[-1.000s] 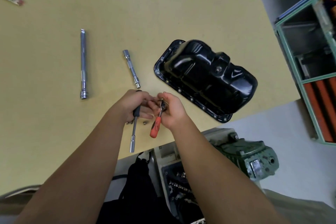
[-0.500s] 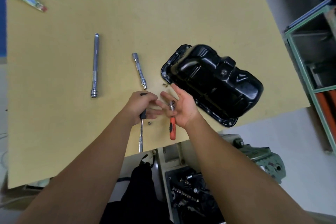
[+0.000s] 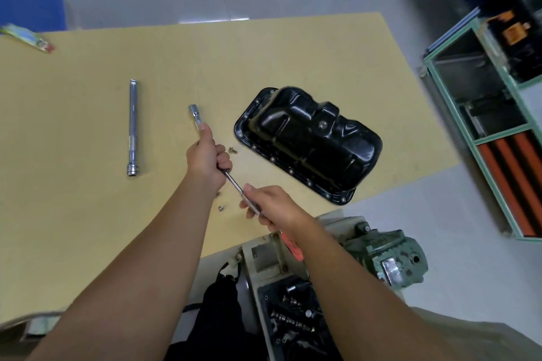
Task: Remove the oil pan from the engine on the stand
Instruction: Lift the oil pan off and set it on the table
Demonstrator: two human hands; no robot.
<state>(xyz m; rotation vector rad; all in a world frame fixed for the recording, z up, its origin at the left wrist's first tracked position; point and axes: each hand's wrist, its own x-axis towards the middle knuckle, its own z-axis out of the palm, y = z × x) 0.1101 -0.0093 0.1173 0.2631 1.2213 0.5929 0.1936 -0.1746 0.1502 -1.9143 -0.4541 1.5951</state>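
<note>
Both hands' grips curl round one driver (image 3: 234, 183): left (image 3: 206, 160) at 10 o'clock, right (image 3: 271, 205); pan (image 3: 311, 141) lies on counter (image 3: 88, 214).

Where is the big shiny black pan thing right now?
In the head view, the glossy black metal oil pan lies upside down on the yellow wooden table, near its right edge, right of both hands.

A long chrome extension bar (image 3: 133, 128) lies on the tan bench (image 3: 88, 214); a green-framed shelf unit (image 3: 481, 132) stands at right.
</note>
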